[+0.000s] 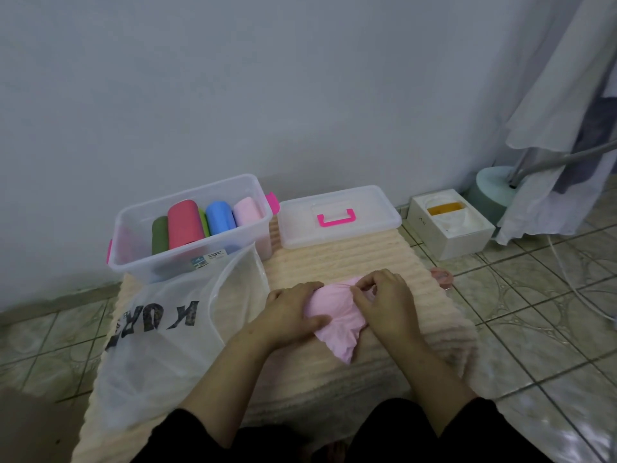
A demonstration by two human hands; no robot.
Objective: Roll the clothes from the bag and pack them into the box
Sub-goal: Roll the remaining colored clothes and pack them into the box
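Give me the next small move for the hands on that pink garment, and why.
Probably finish tightening the roll: the left hand and right hand both grip the pink garment on the mat, but its near edge is loose and rumpled, not yet a neat cylinder like the rolls in the clear box. It should go into the box once it is rolled.

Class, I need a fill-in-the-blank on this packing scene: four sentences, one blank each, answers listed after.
1. Both hands, left hand and right hand, grip a ____ garment on the mat.
2. The box holds rolls; the blue roll lies between a green roll and a ____ one.
3. The lid has a pink ____.
4. The bag lies to the ____ of the hands.

Answers: pink; pink; handle; left
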